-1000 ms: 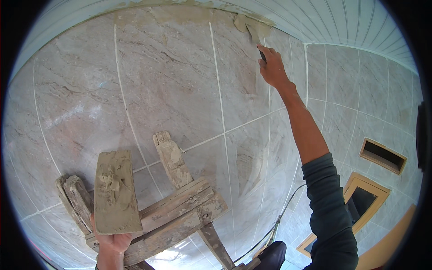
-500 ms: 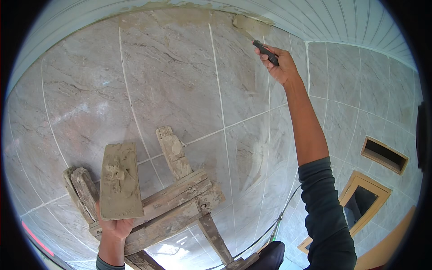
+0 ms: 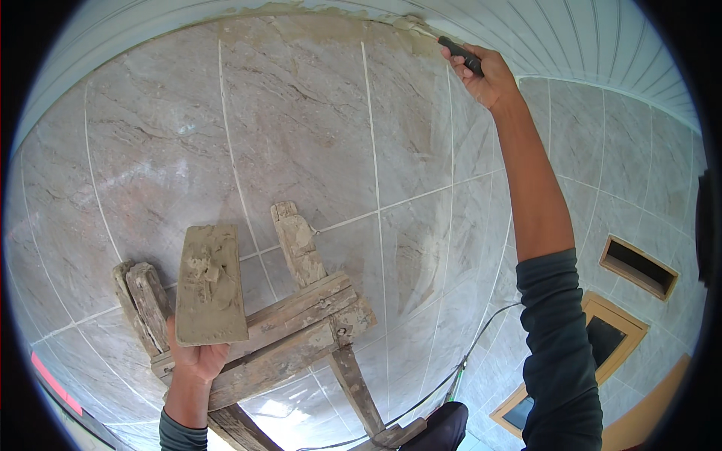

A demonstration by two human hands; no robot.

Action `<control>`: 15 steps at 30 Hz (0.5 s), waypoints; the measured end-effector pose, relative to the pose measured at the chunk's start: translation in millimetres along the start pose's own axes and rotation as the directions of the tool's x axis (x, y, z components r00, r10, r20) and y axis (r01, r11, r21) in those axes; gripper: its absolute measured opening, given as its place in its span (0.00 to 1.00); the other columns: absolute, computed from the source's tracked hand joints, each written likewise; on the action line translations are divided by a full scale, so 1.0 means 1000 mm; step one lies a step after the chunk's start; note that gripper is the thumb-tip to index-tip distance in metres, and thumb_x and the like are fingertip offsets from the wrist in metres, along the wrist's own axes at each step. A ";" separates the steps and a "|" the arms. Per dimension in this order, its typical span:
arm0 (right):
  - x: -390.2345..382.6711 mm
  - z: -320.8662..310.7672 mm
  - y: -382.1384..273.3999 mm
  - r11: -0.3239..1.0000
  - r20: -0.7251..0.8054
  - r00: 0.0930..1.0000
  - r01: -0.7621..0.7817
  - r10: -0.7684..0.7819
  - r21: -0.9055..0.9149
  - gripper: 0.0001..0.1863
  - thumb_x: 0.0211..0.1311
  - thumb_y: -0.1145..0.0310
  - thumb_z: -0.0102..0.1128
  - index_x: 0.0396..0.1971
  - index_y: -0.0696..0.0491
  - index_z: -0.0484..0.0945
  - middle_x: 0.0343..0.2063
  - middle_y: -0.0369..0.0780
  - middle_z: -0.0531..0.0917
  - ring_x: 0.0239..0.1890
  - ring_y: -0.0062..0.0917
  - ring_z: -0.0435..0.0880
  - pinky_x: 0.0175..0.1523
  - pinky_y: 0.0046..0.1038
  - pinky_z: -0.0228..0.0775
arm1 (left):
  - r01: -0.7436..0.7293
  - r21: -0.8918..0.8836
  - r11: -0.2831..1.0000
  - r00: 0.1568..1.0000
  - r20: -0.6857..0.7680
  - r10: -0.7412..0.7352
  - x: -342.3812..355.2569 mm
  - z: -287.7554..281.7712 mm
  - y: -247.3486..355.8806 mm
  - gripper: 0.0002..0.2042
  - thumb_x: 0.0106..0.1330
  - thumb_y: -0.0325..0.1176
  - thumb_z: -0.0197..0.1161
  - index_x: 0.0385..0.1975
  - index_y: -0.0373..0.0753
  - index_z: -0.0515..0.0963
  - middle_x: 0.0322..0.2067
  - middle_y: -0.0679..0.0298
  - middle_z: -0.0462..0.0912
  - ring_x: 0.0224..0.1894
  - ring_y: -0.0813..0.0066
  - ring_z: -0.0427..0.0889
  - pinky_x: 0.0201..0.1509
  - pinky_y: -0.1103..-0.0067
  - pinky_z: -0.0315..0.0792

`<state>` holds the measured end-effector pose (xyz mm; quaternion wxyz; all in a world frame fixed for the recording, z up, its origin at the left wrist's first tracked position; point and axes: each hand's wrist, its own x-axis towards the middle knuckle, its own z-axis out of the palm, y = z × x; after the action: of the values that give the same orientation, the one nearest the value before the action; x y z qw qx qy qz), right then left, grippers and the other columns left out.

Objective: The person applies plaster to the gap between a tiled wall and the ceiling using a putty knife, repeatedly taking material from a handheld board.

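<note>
though clear lower down, left hand [image 3: 198, 364] partly behind mortar-smeared board [image 3: 212, 304]

The bare right forearm [image 3: 532, 177] slants up to the right hand [image 3: 486, 80], whose fingers [image 3: 458, 63] curl in a grip; the left hand [image 3: 201, 362] is held lower, its wrist [image 3: 190, 387] nearly straight.

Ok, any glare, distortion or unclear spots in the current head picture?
Head view: white glare low on the tiles; head view: the edge of the ceiling bows and the corners go black, fisheye-style; head view: the far end of the scraper is hard to make out.
</note>
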<state>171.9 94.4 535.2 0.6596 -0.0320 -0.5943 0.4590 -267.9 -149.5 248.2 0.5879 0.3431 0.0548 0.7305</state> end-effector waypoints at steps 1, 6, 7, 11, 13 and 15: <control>-0.011 -0.001 0.008 0.999 0.038 0.999 0.038 -0.038 -0.001 0.16 0.69 0.74 0.36 0.46 0.73 0.65 0.34 0.53 0.79 0.23 0.21 0.72 0.21 0.17 0.62 | -0.002 -0.005 1.000 1.000 -0.001 0.002 0.000 -0.001 -0.001 0.24 0.66 0.40 0.50 0.59 0.33 0.64 0.54 0.48 0.69 0.52 0.53 0.69 0.48 0.61 0.71; -0.033 0.022 0.053 0.999 -0.008 0.999 0.036 -0.035 0.039 0.16 0.67 0.75 0.39 0.47 0.71 0.68 0.34 0.49 0.80 0.24 0.22 0.73 0.24 0.17 0.66 | -0.003 0.010 1.000 1.000 0.005 0.003 0.000 -0.003 0.000 0.26 0.66 0.43 0.51 0.60 0.33 0.63 0.55 0.47 0.68 0.53 0.52 0.69 0.50 0.60 0.72; -0.028 0.024 0.060 0.990 0.024 0.999 -0.036 0.033 0.138 0.16 0.67 0.74 0.39 0.46 0.71 0.68 0.34 0.49 0.79 0.24 0.22 0.73 0.25 0.17 0.66 | -0.004 0.014 1.000 1.000 -0.001 0.004 0.000 -0.003 0.000 0.26 0.66 0.43 0.51 0.60 0.33 0.63 0.55 0.47 0.68 0.53 0.52 0.69 0.50 0.60 0.72; 0.000 0.033 0.062 0.969 0.077 0.992 -0.113 0.098 0.219 0.16 0.67 0.75 0.38 0.48 0.72 0.65 0.35 0.51 0.78 0.25 0.23 0.73 0.24 0.17 0.66 | 0.004 0.004 1.000 1.000 0.031 -0.004 0.000 -0.005 0.003 0.26 0.67 0.42 0.51 0.60 0.33 0.62 0.56 0.46 0.68 0.54 0.51 0.70 0.51 0.59 0.72; 0.014 0.041 0.050 0.976 0.070 0.993 -0.104 0.093 0.191 0.17 0.68 0.75 0.36 0.50 0.73 0.63 0.36 0.52 0.77 0.26 0.23 0.72 0.24 0.16 0.65 | 0.005 -0.001 1.000 1.000 0.013 -0.005 -0.001 -0.006 0.002 0.26 0.67 0.42 0.50 0.60 0.32 0.62 0.56 0.46 0.67 0.53 0.51 0.70 0.51 0.58 0.73; 0.023 0.048 0.033 0.985 -0.013 0.999 -0.028 0.031 0.170 0.18 0.68 0.75 0.35 0.49 0.75 0.62 0.36 0.54 0.77 0.25 0.23 0.72 0.22 0.16 0.64 | -0.008 -0.002 1.000 1.000 -0.017 0.008 -0.003 -0.005 0.002 0.26 0.66 0.41 0.51 0.60 0.32 0.62 0.56 0.46 0.68 0.53 0.52 0.70 0.50 0.59 0.72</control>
<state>111.1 104.7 547.1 0.6577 0.0118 -0.5474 0.5173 -272.4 -151.1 244.3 0.5847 0.3366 0.0578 0.7359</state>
